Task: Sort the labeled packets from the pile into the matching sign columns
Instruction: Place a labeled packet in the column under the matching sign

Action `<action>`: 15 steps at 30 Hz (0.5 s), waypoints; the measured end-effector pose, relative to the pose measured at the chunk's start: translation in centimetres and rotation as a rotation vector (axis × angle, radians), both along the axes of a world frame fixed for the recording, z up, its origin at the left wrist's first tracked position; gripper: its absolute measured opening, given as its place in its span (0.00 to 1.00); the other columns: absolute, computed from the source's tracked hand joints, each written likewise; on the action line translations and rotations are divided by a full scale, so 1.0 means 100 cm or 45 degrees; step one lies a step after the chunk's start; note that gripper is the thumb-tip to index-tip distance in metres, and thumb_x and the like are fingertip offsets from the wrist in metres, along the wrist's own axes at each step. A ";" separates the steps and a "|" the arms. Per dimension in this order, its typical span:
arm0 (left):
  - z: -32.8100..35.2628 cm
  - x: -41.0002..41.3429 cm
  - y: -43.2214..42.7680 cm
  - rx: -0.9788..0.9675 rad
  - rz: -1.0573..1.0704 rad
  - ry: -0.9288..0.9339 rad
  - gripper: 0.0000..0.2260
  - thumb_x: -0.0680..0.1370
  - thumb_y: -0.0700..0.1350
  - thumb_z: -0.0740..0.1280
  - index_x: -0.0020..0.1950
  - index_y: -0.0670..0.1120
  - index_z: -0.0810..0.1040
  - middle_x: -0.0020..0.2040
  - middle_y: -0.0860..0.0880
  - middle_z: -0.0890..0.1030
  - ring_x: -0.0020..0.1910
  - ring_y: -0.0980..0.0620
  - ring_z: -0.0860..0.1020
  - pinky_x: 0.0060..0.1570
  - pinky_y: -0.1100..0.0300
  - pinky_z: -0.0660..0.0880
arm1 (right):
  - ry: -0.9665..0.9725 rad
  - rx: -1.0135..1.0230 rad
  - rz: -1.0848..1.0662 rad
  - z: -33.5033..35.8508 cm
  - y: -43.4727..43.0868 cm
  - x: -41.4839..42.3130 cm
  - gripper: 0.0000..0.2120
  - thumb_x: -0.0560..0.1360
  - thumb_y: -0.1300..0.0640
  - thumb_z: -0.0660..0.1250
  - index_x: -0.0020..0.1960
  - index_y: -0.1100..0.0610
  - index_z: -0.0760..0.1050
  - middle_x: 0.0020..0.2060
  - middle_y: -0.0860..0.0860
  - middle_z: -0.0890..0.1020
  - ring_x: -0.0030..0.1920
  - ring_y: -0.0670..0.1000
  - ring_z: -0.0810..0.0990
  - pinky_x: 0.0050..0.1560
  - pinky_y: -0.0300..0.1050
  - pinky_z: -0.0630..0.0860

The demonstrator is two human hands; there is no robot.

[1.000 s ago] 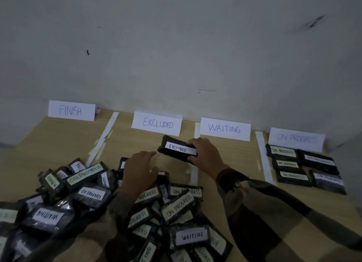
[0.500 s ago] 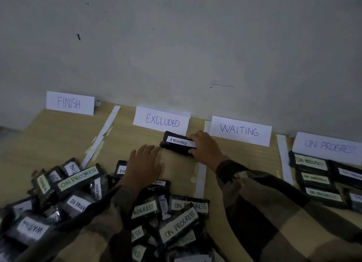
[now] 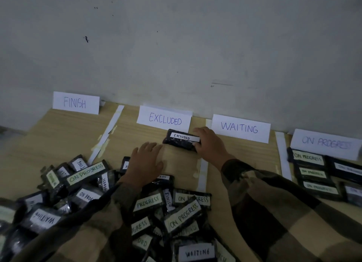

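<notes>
Clasping crinkly black rectangular packet (image 3: 180, 142)

Grey scuffed wall (image 3: 176, 46) behind a wooden table (image 3: 58, 136)

Black packets (image 3: 181, 142), white signs (image 3: 164, 119), plaid sleeves (image 3: 274, 212).

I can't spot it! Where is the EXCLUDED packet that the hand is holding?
Head view, middle: the EXCLUDED packet is just in front of the EXCLUDED sign, its right end held by the right hand.
</notes>
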State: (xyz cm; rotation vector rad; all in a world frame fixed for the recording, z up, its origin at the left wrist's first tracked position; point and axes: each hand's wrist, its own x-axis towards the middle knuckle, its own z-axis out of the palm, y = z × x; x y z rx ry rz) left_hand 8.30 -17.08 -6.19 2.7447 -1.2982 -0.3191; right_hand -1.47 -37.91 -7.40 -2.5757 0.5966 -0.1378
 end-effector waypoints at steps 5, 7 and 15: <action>0.017 -0.003 0.024 -0.172 -0.029 0.014 0.31 0.68 0.56 0.51 0.66 0.44 0.74 0.63 0.43 0.76 0.64 0.41 0.72 0.59 0.45 0.70 | -0.043 0.030 -0.026 0.011 0.027 -0.020 0.17 0.76 0.55 0.64 0.64 0.55 0.71 0.60 0.52 0.74 0.60 0.54 0.71 0.54 0.47 0.70; 0.024 -0.005 0.036 -0.193 -0.026 0.035 0.29 0.69 0.56 0.52 0.65 0.44 0.74 0.62 0.43 0.76 0.63 0.41 0.73 0.58 0.44 0.71 | -0.056 0.064 -0.001 0.014 0.042 -0.030 0.16 0.75 0.57 0.64 0.63 0.55 0.72 0.59 0.53 0.75 0.60 0.53 0.71 0.55 0.46 0.70; 0.043 -0.022 0.088 -0.214 -0.045 0.101 0.24 0.71 0.52 0.60 0.66 0.46 0.73 0.64 0.44 0.75 0.64 0.43 0.71 0.61 0.47 0.70 | -0.121 0.138 0.060 0.012 0.115 -0.066 0.09 0.74 0.57 0.65 0.54 0.54 0.76 0.51 0.51 0.77 0.55 0.52 0.73 0.51 0.45 0.69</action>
